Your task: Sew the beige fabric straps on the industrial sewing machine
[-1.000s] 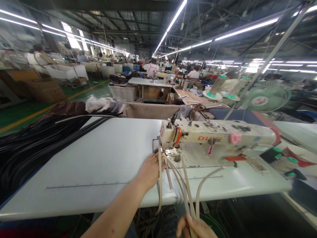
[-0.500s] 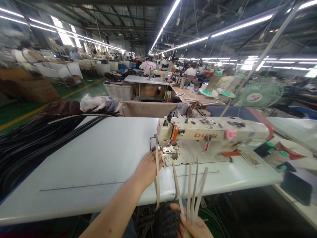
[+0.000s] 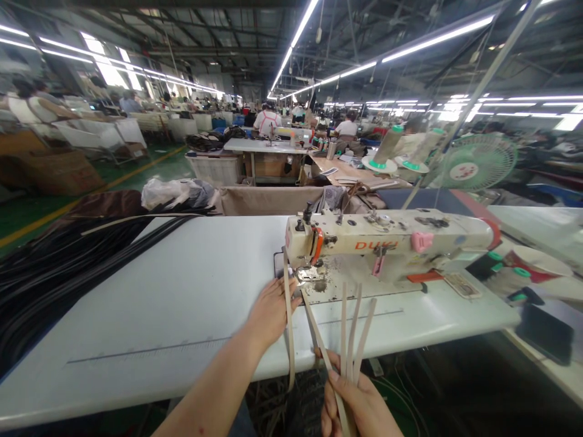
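Observation:
My right hand point(image 3: 350, 394) is closed round several narrow beige strips point(image 3: 350, 334) below the table's front edge, their free ends fanned upward. One of these, a longer strip point(image 3: 316, 325), slants up to the needle area of the sewing machine point(image 3: 387, 233). Flat on the white table lies my left hand point(image 3: 271, 309), fingers stretched out beside the presser foot point(image 3: 312, 273). Across its fingers a separate beige strip point(image 3: 289, 328) hangs from the machine's head down past the table edge. The left fingertips are partly hidden by that strip.
Long black strips point(image 3: 50, 285) are heaped along the table's left side. Thread cones point(image 3: 387, 152) and a green fan point(image 3: 473, 164) stand behind the machine, at the right. A dark phone-like slab point(image 3: 544, 334) lies at far right. Other people work further back.
My right hand has risen slightly, bringing one strip's end up and left to the needle area beside my left fingers. My left hand stays flat in place. The view has shifted slightly.

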Action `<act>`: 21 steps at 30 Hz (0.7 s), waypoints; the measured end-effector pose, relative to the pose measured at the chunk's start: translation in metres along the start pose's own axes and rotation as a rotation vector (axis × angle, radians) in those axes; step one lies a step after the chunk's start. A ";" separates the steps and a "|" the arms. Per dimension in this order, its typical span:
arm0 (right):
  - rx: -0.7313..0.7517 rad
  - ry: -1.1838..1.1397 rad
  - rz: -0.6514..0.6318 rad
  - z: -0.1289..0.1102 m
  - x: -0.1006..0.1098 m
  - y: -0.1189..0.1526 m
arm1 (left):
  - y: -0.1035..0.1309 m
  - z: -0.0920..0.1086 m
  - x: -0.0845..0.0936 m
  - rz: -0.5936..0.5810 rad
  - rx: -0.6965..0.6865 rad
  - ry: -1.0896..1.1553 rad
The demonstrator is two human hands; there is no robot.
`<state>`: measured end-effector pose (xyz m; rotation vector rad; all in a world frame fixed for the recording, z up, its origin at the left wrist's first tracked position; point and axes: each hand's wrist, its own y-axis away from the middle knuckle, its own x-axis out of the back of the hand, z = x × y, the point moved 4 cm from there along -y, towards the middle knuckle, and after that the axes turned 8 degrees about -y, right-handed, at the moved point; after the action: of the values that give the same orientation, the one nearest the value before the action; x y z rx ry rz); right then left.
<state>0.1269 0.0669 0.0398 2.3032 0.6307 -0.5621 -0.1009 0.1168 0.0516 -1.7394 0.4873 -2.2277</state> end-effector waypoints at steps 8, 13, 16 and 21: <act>0.074 0.000 0.056 -0.011 -0.026 -0.005 | -0.001 0.001 0.000 -0.022 -0.013 -0.024; 0.070 0.008 0.072 -0.017 -0.035 -0.014 | 0.000 0.001 0.002 -0.011 -0.025 -0.015; 0.060 0.015 0.083 -0.021 -0.040 -0.017 | 0.000 0.001 0.004 -0.005 -0.032 0.002; 0.071 0.023 0.078 -0.024 -0.045 -0.021 | -0.001 0.001 0.005 -0.003 -0.046 0.018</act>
<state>0.0849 0.0842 0.0702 2.3927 0.5369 -0.5303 -0.1014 0.1155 0.0568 -1.7455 0.5442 -2.2529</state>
